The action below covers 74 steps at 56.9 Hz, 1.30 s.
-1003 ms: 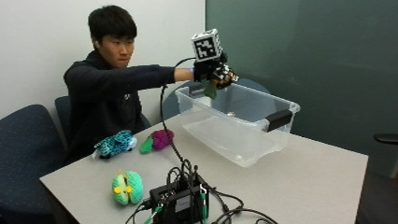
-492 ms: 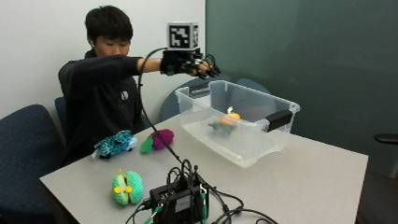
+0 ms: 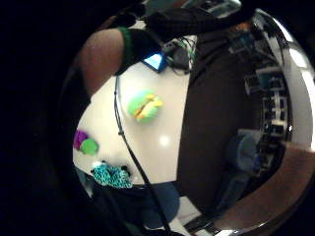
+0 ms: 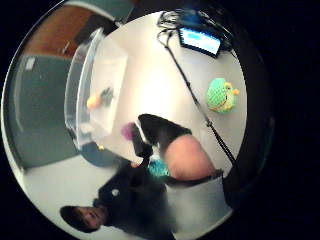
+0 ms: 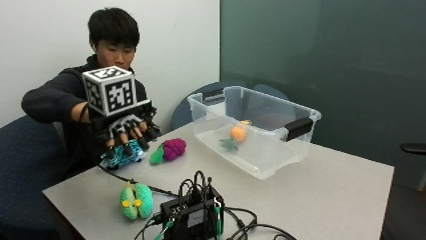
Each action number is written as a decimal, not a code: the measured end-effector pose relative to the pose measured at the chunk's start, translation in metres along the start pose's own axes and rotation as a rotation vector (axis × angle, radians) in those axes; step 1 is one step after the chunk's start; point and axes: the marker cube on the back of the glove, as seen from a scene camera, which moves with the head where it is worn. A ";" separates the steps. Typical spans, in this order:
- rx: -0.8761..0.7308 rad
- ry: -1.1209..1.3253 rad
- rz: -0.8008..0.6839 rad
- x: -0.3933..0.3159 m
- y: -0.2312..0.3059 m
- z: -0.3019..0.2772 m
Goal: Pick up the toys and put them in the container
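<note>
The gloved right hand (image 5: pixel 126 131) hangs over the teal toy (image 5: pixel 122 156), fingers spread downward, perhaps touching it. An orange toy (image 5: pixel 236 134) lies inside the clear container (image 5: pixel 293 150).

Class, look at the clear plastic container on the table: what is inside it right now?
Inside the clear container lies one toy, an orange one with green leaves, resting on the bottom. Nothing else shows through its walls.

Looks like an office meeting room: grey tabletop (image 5: pixel 319 185), blue upholstered chairs (image 5: pixel 20 165), plain white wall (image 5: pixel 46 45), frosted glass partition (image 5: pixel 319 60).
</note>
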 end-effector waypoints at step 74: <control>0.330 0.001 -0.028 -0.065 -0.017 0.024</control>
